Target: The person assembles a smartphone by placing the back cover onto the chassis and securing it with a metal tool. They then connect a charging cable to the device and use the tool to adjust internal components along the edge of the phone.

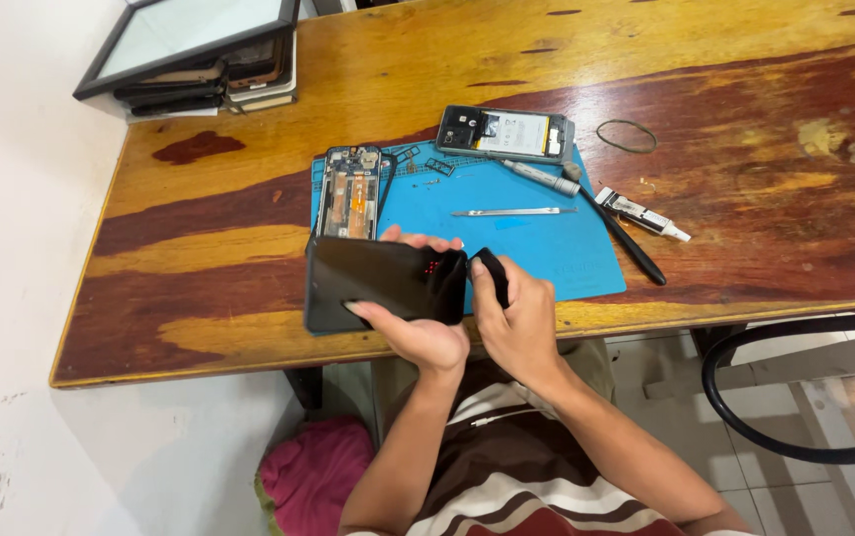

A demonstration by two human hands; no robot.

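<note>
We see a long wooden table (pixel 745 149) with streaked red and yellow varnish filling the upper frame. A white wall (pixel 10 248) runs down the left side, scuffed at lower left. Pale floor tiles (pixel 845 496) show at lower right.

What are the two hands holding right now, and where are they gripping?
The left hand grips the flat black phone panel by its right end, thumb on its face. The right hand pinches a small black piece at the panel's right edge.
</note>
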